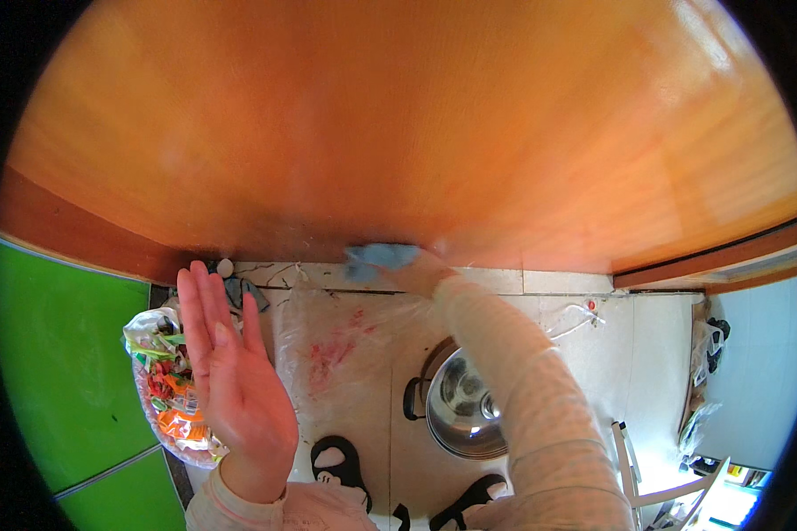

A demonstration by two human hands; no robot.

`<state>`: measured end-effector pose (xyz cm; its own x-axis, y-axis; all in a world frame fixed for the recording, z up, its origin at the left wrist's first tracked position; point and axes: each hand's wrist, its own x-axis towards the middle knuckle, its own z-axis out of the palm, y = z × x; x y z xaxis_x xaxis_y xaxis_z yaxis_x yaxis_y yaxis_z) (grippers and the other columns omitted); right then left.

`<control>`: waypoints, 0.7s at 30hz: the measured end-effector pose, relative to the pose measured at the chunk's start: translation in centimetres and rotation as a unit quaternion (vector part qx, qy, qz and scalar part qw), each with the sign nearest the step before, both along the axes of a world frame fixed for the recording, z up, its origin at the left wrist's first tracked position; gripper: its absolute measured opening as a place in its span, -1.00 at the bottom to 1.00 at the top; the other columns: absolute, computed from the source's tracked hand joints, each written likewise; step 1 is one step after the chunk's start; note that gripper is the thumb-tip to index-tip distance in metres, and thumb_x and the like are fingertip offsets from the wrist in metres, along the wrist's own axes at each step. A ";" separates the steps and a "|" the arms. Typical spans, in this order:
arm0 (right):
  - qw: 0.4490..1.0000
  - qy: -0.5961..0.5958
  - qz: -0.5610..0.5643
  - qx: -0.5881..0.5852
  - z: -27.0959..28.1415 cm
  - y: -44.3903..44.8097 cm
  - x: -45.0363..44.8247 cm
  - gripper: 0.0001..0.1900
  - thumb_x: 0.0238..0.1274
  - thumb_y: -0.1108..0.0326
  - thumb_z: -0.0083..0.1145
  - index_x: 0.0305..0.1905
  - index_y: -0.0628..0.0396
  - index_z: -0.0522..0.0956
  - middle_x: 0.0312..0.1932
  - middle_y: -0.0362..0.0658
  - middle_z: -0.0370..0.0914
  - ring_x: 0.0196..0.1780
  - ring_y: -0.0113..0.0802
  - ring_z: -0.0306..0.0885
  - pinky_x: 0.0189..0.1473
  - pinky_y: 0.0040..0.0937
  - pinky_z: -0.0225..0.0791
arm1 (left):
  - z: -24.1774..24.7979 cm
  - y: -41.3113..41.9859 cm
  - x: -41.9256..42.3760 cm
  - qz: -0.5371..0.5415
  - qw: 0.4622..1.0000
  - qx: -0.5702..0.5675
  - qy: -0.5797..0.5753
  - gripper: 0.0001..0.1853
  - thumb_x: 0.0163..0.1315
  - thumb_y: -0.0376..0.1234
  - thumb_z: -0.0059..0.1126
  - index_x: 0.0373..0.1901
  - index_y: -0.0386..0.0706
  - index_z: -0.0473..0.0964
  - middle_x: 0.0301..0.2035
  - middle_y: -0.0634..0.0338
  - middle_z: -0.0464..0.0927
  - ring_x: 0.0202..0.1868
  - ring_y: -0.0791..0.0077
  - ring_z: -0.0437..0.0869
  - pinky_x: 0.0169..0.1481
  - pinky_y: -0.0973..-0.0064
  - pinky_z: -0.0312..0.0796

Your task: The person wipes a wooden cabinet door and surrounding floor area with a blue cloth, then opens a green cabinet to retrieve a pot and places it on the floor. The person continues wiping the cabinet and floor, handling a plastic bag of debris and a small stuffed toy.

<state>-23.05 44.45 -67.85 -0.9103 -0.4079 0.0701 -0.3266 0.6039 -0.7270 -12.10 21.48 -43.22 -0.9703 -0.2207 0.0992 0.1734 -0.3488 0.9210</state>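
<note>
My right hand (420, 273) presses a light blue cloth (382, 259) against the lower part of a glossy orange-brown wooden door (398, 133). The arm reaches forward, and its pale sleeve covers part of the floor. On the left, my left hand (239, 372) is raised with the palm showing and the fingers extended. Nothing is in it. Beneath that hand stands a bin (147, 405) lined with a plastic bag and full of wrappers and food scraps, partly hidden by the hand.
A lidded steel pot (461, 405) stands on the tiled floor between my feet and the door. Clear plastic sheeting (345, 352) with red stains lies beside it. Green panels (66, 358) border the left. A white cord (571, 318) and a chair (671, 494) are on the right.
</note>
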 end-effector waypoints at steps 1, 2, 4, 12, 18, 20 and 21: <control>0.998 -0.046 -0.017 0.032 -0.5 4.3 1.3 -0.53 0.40 0.05 0.04 0.34 -0.13 0.45 0.32 -0.08 0.45 0.35 -0.11 0.38 0.39 -0.15 0.22 | -0.2 -0.3 0.1 0.000 1.000 -0.001 0.000 -0.35 0.51 -0.28 -0.25 0.56 -0.23 -0.10 0.54 0.06 -0.07 0.57 0.21 -0.11 0.58 0.15 -0.18; 0.993 -0.096 -0.033 0.059 -0.6 7.8 2.9 -0.57 0.42 0.06 0.00 0.30 -0.12 0.48 0.33 -0.06 0.45 0.39 -0.09 0.35 0.42 -0.15 0.19 | -0.3 -0.7 0.1 0.001 1.000 -0.001 -0.007 -0.37 0.52 -0.28 -0.26 0.56 -0.22 -0.10 0.54 0.07 -0.07 0.57 0.22 -0.10 0.58 0.16 -0.16; 0.981 -0.135 -0.052 0.128 1.1 15.0 6.1 -0.61 0.45 0.08 -0.04 0.26 -0.10 0.50 0.33 -0.04 0.44 0.41 -0.08 0.33 0.45 -0.15 0.18 | -0.5 -1.6 0.3 0.013 0.999 0.023 -0.028 -0.38 0.53 -0.28 -0.27 0.56 -0.22 -0.09 0.54 0.09 -0.06 0.57 0.23 -0.08 0.58 0.18 -0.14; 0.989 0.022 0.010 0.143 6.8 12.8 5.6 -0.61 0.45 0.13 0.01 0.29 -0.11 0.48 0.29 -0.07 0.48 0.36 -0.11 0.39 0.39 -0.19 0.27 | 0.2 -2.9 0.9 0.005 0.999 0.032 -0.003 -0.34 0.49 -0.29 -0.23 0.56 -0.25 -0.10 0.54 0.04 -0.07 0.57 0.21 -0.09 0.59 0.14 -0.20; 0.993 -0.062 0.035 0.091 1.0 2.0 1.8 -0.61 0.45 0.17 0.04 0.31 -0.11 0.47 0.27 -0.09 0.51 0.33 -0.13 0.44 0.34 -0.22 0.33 | 0.2 -1.3 1.5 -0.008 0.999 0.039 0.001 -0.33 0.48 -0.29 -0.21 0.56 -0.25 -0.10 0.54 0.06 -0.07 0.57 0.21 -0.11 0.58 0.12 -0.23; 0.993 -0.078 0.026 0.090 3.1 5.1 3.1 -0.60 0.45 0.19 0.06 0.31 -0.11 0.47 0.26 -0.09 0.52 0.31 -0.14 0.45 0.33 -0.22 0.35 | 0.1 -1.2 1.3 -0.029 0.999 0.034 0.009 -0.32 0.48 -0.29 -0.21 0.56 -0.26 -0.11 0.54 0.06 -0.07 0.58 0.22 -0.13 0.58 0.13 -0.23; 0.993 -0.079 0.014 0.090 4.9 7.6 4.1 -0.60 0.45 0.19 0.06 0.32 -0.11 0.46 0.25 -0.10 0.53 0.31 -0.14 0.46 0.32 -0.23 0.36 | 0.1 -1.3 1.2 -0.021 0.999 0.036 0.002 -0.33 0.48 -0.29 -0.21 0.56 -0.26 -0.11 0.54 0.06 -0.08 0.58 0.22 -0.14 0.58 0.13 -0.23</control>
<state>-18.97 52.01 -62.99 -0.8921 -0.4262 -0.1499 -0.2352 0.7215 -0.6512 -10.94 20.15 -43.13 -0.9784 -0.1865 0.0888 0.1613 -0.4208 0.8927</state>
